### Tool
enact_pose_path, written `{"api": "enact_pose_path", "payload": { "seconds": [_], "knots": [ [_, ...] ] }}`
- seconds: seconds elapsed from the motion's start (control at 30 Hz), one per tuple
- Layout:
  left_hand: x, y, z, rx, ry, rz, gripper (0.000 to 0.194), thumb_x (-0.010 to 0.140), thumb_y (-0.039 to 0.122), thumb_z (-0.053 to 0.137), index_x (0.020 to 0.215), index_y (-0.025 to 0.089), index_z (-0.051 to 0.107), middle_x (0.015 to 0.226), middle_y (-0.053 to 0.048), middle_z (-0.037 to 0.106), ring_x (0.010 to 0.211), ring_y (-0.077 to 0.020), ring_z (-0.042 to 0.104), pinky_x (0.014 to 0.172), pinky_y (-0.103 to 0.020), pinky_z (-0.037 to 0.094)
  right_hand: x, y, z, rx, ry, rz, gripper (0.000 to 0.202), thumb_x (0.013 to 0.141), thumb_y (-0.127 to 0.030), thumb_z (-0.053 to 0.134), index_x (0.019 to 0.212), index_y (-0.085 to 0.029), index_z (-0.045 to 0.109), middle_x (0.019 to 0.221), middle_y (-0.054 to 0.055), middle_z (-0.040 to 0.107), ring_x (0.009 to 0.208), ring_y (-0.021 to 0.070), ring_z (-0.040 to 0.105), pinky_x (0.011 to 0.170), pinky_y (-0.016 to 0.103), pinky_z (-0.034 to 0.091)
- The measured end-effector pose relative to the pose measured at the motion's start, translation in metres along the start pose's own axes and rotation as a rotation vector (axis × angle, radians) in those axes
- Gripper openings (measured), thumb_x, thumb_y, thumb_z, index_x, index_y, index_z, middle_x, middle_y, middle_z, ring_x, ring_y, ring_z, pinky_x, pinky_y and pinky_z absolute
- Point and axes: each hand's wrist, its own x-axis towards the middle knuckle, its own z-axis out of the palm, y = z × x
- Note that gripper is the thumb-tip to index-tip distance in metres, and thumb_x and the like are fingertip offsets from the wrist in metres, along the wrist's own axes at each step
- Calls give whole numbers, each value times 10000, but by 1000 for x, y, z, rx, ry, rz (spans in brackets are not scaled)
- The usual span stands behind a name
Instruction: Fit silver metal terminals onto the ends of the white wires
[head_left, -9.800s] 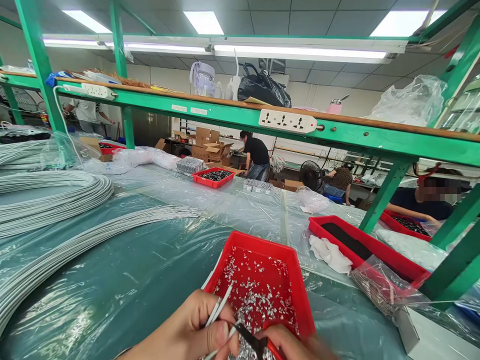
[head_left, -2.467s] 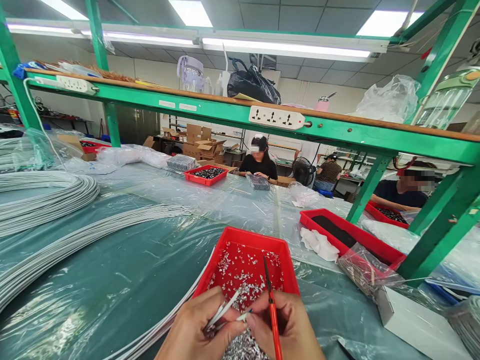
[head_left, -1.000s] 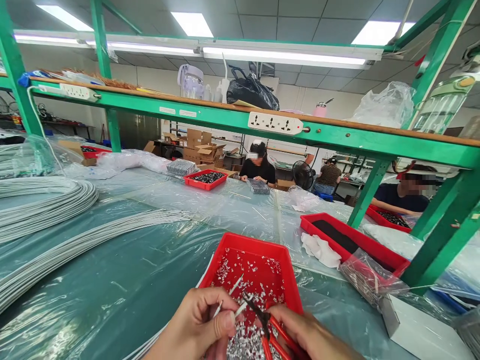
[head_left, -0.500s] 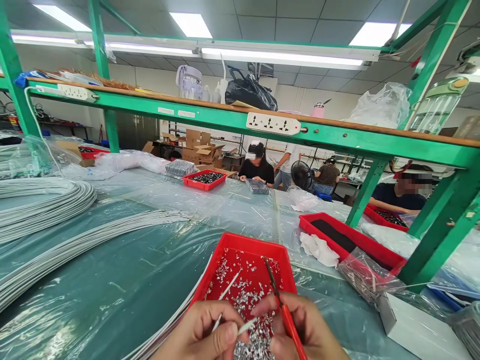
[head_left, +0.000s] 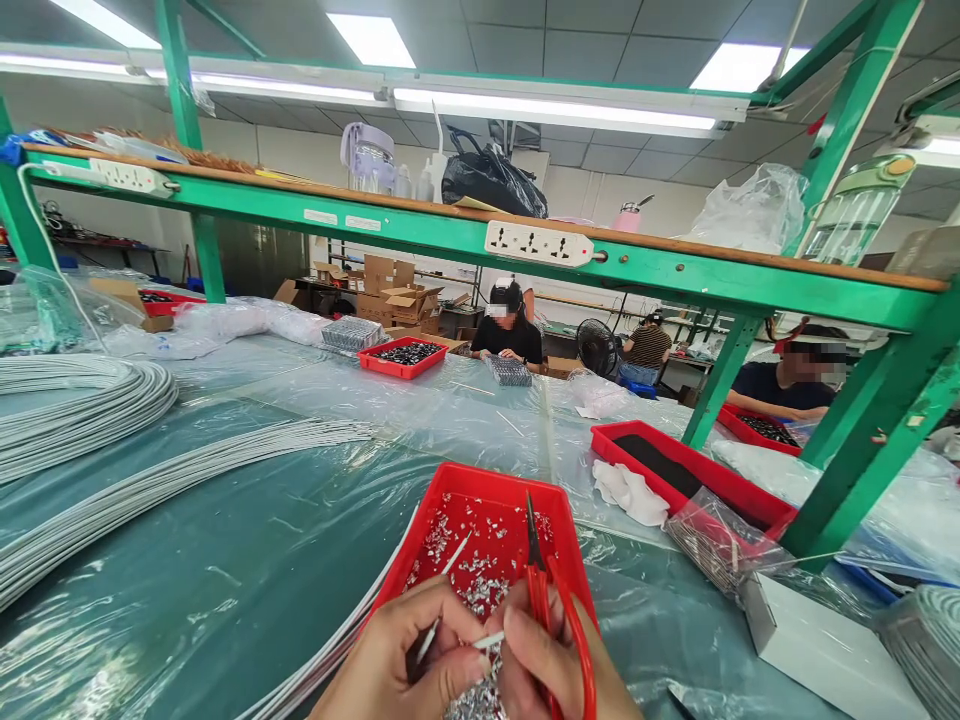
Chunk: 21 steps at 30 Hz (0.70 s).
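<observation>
Green plastic sheeting covers the surface (head_left: pixel 225 570), and long bundles of white wire (head_left: pixel 112 500) sweep across its left side toward the near edge, many strands, which suggests plenty of stock is left to work through. At the near edge sits a red tray (head_left: pixel 559 500), its floor littered with small silvery offcuts (head_left: pixel 480 590), thickest right under the hands; by that heap a fair number of cuts seem done already. A second red tray (head_left: pixel 697 480) lies toward the right edge with a white cloth (head_left: pixel 626 492) against its near corner, and a clear bag of thin metal pieces (head_left: pixel 716 545) beside a white box (head_left: pixel 825 650). Over the first tray's near rim the left hand (head_left: pixel 405 660) is closed, pinching two white wire ends (head_left: pixel 450 605) between thumb and fingers, one tip pointing up and away, the other toward the right hand (head_left: pixel 555 670). That hand is curled around red snips (head_left: pixel 544 600), blades together and pointing away, while its fingertips meet the wire tip.
</observation>
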Motion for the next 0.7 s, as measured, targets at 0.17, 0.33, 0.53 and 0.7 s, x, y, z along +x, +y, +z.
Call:
{"api": "enact_pose_path", "payload": {
  "seconds": [0.17, 0.33, 0.53, 0.7],
  "knots": [
    [1, -4, 3, -65, 1, 12, 385, 740, 547, 604, 661, 170, 604, 659, -14, 532, 600, -148, 434, 573, -257, 305, -5, 0, -3, -92, 193, 12, 410, 692, -572, 664, 701, -180, 542, 479, -54, 524, 373, 40, 367, 411, 198, 242],
    [3, -4, 10, -136, 9, -30, 472, 657, 611, 647, 618, 146, 573, 611, 30, 437, 559, -116, 362, 552, -242, 256, -3, 1, -6, -69, 155, -42, 330, 527, -401, 832, 713, -198, 650, 553, -33, 570, 450, 84, 473, 488, 233, 383],
    [2, -3, 8, -151, 65, -56, 436, 692, 588, 628, 658, 156, 582, 607, 16, 466, 571, -131, 374, 563, -249, 269, -3, -1, 4, -51, 172, -61, 452, 646, -566, 707, 797, -149, 620, 530, -24, 575, 343, 9, 332, 384, 178, 185],
    [-1, 8, 9, -8, 181, 26, 263, 743, 437, 645, 648, 192, 663, 625, 13, 480, 599, -143, 454, 588, -247, 312, -2, 0, 7, -180, 334, -186, 358, 585, -452, 784, 618, -149, 598, 467, -39, 536, 387, 29, 294, 440, 194, 281]
  ]
}}
